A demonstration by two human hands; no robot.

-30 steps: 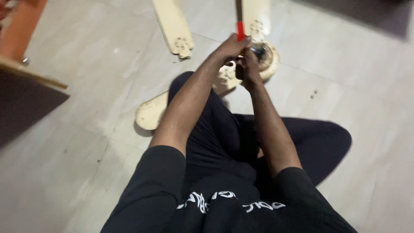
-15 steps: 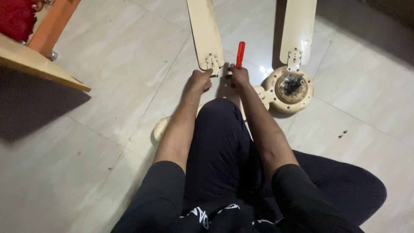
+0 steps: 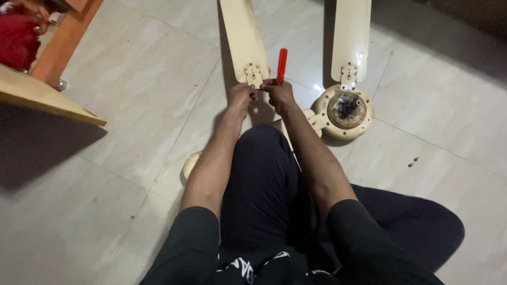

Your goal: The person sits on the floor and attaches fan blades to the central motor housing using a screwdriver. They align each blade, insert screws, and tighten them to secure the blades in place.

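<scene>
The screwdriver [image 3: 281, 65], red-handled, stands upright at the bracket end of the loose blade [image 3: 244, 39] on the floor. Right hand [image 3: 278, 93] grips the screwdriver; left hand [image 3: 241, 96] pinches the blade's bracket. Fan motor [image 3: 344, 112] lies at 3 o'clock, a second blade [image 3: 351, 37] attached.

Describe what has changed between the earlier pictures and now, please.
Both hands left the round cream fan motor housing and came to the bracket end of the loose cream fan blade on the left. The right hand carried the red-handled screwdriver along; the left hand touches the bracket. Motor and blades stayed on the floor.
</scene>
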